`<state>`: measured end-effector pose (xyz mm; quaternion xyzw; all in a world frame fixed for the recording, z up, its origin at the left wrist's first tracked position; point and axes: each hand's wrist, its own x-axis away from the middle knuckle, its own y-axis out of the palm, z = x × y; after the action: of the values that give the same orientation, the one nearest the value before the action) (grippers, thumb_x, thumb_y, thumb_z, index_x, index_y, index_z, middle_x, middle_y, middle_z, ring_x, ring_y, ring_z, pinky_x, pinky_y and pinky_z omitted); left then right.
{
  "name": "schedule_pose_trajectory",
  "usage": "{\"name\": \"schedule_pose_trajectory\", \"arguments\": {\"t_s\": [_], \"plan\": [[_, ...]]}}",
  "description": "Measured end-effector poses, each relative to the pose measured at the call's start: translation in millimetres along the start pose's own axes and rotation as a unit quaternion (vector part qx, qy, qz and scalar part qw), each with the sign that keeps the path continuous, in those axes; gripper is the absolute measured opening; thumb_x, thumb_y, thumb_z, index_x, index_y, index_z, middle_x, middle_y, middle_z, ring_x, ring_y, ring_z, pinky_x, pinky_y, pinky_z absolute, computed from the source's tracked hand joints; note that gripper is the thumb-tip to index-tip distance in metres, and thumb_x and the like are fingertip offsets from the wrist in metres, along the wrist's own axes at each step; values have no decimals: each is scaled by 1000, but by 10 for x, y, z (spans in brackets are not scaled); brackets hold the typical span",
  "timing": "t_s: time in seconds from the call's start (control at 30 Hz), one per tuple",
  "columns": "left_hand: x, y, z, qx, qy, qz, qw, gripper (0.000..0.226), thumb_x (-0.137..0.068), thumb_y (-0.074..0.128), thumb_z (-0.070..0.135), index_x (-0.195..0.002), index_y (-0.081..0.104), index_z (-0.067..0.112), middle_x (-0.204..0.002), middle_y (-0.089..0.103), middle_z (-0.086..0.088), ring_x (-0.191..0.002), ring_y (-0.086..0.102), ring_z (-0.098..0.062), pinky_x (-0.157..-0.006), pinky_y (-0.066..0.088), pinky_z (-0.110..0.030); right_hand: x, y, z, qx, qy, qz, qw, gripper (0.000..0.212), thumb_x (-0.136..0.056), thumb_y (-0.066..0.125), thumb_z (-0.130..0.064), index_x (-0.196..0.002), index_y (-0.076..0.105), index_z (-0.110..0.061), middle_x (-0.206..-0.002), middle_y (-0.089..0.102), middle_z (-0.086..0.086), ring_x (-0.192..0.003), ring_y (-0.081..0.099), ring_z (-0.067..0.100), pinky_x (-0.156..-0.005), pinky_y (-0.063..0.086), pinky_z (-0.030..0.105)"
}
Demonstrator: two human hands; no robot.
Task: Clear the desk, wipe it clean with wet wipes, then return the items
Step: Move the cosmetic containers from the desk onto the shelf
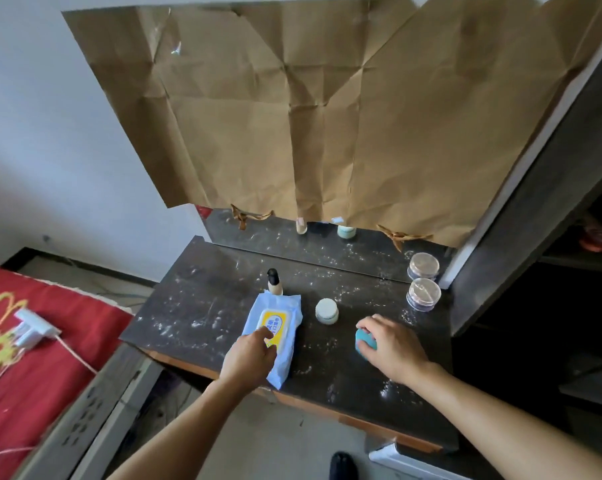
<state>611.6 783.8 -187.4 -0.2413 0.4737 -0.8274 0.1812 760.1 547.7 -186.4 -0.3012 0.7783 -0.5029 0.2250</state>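
A dark desk dusted with white powder fills the middle. A light blue pack of wet wipes with a yellow lid lies near its front. My left hand rests on the pack's near end, fingers on the lid. My right hand is closed over a teal round object on the desk to the right. A small bottle with a black cap stands just behind the pack. A white-lidded jar sits between the pack and my right hand. A clear round container stands at the right rear.
Brown paper covers the mirror behind the desk; a bare mirror strip reflects the items. A dark shelf unit borders the desk's right side. A bed with a red cover and a white charger lies to the left.
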Motion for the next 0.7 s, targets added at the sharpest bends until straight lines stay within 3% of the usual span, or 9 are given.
{"name": "schedule_pose_trajectory", "arguments": {"t_s": [0.2,0.47,0.7], "plan": [[-519,-34,-283,21,-37,-14,999,35,-89,54,28,-123,54,18,-102,68,2,-101,59,-21,-83,49,-34,-674,391,-13,10,32,-67,997,38,-84,59,-38,-120,52,-25,-113,55,-7,-104,55,15,-77,47,31],[-1412,13,-283,-10,-37,-38,999,46,-87,60,31,-128,46,16,-124,49,-3,-112,52,-24,-82,45,-35,-1303,887,45,21,51,-175,983,70,-77,61,-38,-139,31,-28,-132,38,-4,-117,40,19,-85,47,34],[-1977,273,-208,37,-52,-28,998,43,-77,70,38,-111,53,17,-112,51,-2,-104,49,-24,-86,43,-36,-1353,1100,93,41,63,-183,980,63,-82,61,-34,-138,32,-30,-129,42,-5,-116,41,17,-82,48,29]]}}
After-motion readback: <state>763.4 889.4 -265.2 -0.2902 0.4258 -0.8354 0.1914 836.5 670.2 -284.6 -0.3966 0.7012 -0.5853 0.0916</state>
